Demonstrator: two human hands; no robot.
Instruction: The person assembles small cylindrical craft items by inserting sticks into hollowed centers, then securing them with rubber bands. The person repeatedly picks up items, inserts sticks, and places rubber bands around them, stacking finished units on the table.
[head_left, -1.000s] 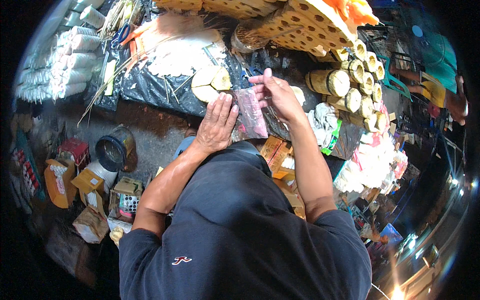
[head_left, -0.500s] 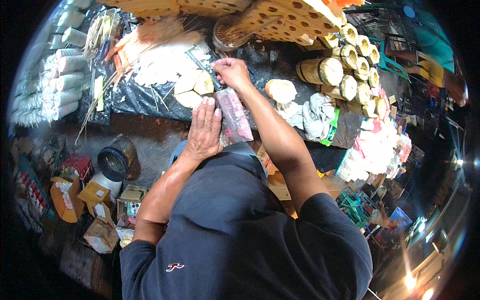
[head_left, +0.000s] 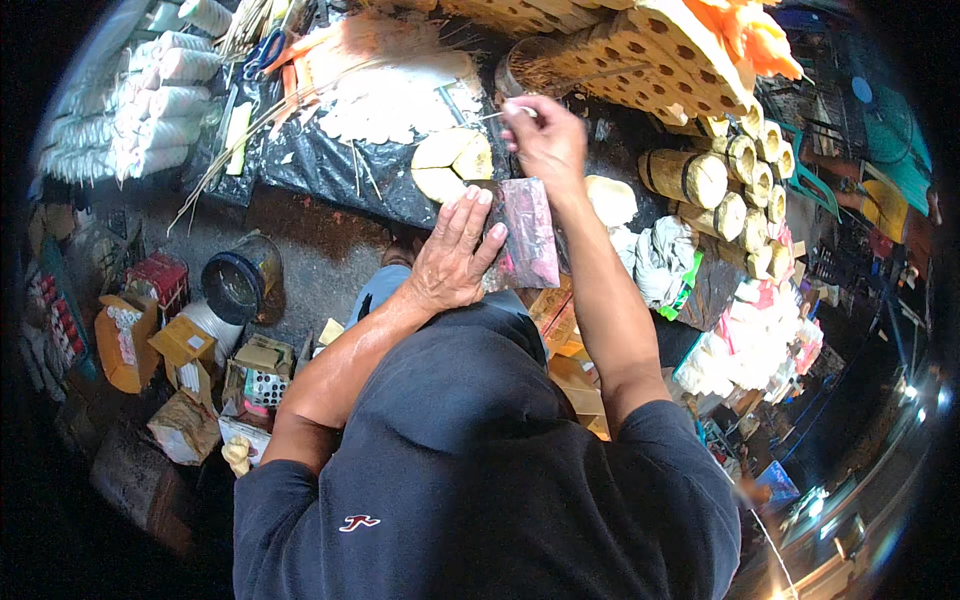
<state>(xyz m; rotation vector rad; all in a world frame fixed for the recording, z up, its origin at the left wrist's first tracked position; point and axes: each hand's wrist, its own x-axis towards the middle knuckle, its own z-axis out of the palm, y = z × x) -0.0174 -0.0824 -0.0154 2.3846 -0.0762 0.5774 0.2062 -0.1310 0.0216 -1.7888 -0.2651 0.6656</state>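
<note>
My left hand [head_left: 452,258] lies flat with its fingers stretched out, fingertips at the near edge of a pale yellow round piece [head_left: 436,186] divided into three by dark lines. Between my two hands is a pinkish packet [head_left: 530,225] in clear plastic, its near end by my left thumb. Beyond it, my right hand [head_left: 552,148] is closed, thumb and forefinger pinching a thin pale strand [head_left: 491,116] that points left over the work surface. Whether the strand is stick or string I cannot tell.
A black-covered surface [head_left: 310,180] carries white scraps [head_left: 400,105] and long thin sticks [head_left: 240,138]. A metal bowl [head_left: 520,70] and perforated yellow blocks [head_left: 640,60] stand at the back. Stacked pale cylinders [head_left: 690,178] are right; a dark bucket [head_left: 235,285] and boxes [head_left: 125,335] are left.
The whole scene has shifted rightward in view. My right hand has moved slightly away from the round piece, and a thin strand now shows at its fingertips. My left hand stays flat.
</note>
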